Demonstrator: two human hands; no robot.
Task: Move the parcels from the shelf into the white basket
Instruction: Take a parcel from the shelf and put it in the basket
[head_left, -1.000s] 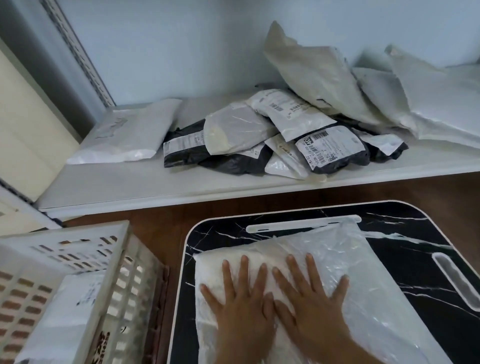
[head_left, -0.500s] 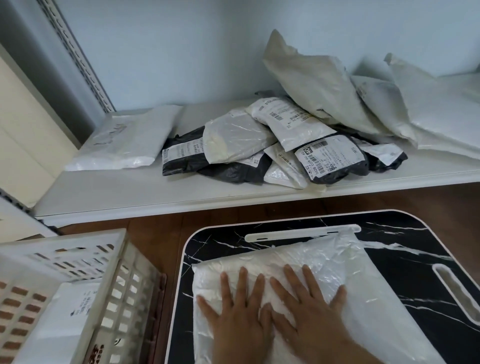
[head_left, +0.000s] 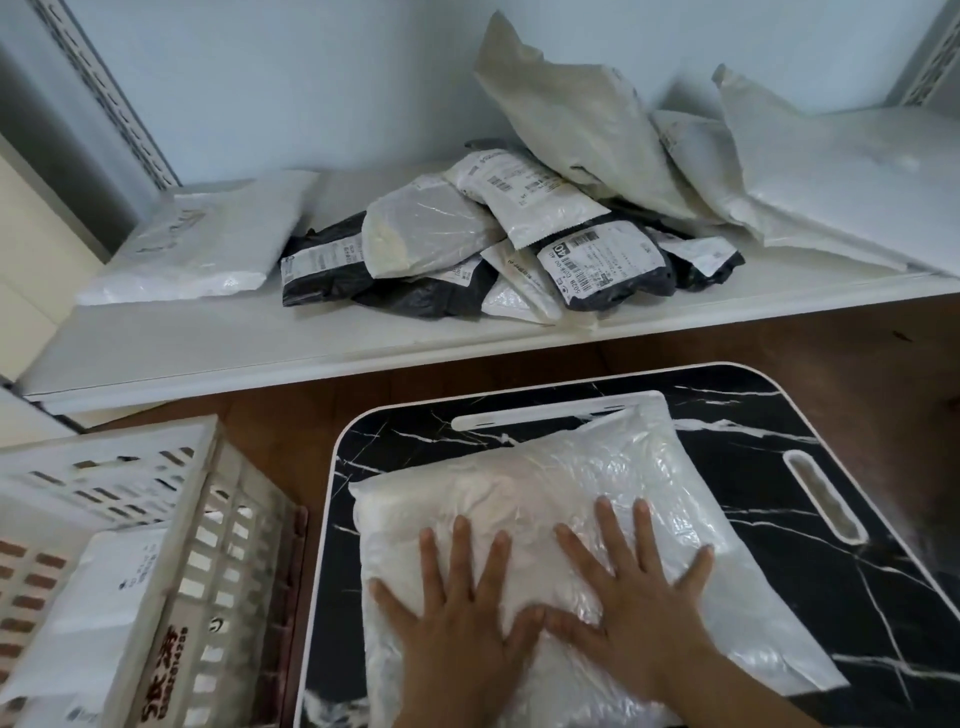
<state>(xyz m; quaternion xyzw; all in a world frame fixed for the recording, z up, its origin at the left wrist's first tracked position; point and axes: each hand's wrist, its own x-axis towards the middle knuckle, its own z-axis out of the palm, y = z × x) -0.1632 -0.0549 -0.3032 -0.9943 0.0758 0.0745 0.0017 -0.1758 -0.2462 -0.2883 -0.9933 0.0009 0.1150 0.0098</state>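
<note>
A large white plastic parcel (head_left: 566, 488) lies flat on a black marble-patterned tray table (head_left: 810, 525). My left hand (head_left: 460, 618) and my right hand (head_left: 631, 597) press flat on its near half, fingers spread, gripping nothing. The white basket (head_left: 182, 525) stands at the lower left with a white parcel (head_left: 93, 618) lying inside it. On the white shelf (head_left: 218, 348) behind sits a heap of black and white parcels (head_left: 498, 244), with a flat white parcel (head_left: 208, 244) to its left and big white bags (head_left: 810, 171) to its right.
A brown wooden floor (head_left: 779, 343) shows between the shelf and the tray table. The basket's side nearly touches the table's left edge. A slotted shelf upright (head_left: 109, 98) runs up the back left wall.
My hands have drawn apart on the parcel, the right one sliding to the right, fingers wider. The view has tilted down slightly, so the shelf sits higher in the frame.
</note>
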